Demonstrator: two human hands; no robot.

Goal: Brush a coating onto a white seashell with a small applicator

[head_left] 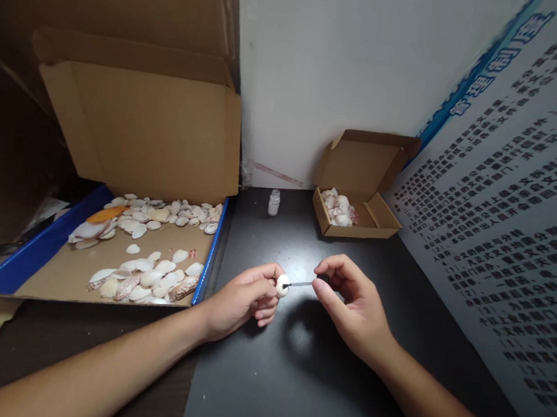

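Between the thumb and fingers of my left hand (244, 298) is a small white ribbed seashell (282, 286). My right hand (355, 303) pinches the dark cap of a thin brush (300, 283). The dark tip of that brush touches the shell's face. Both hands are held above the dark table (250, 385), near its middle. Farther back stands a small uncapped glass bottle (274, 203) with a whitish body, upright and apart from both hands.
At left lies a large open blue-sided cardboard box (63, 272) with many loose shells (152, 278) and an orange shell (107, 214). A smaller open cardboard box (360, 230) at back right holds shells (341, 210). A printed panel (517, 214) borders the right, a white board (334, 62) the back.
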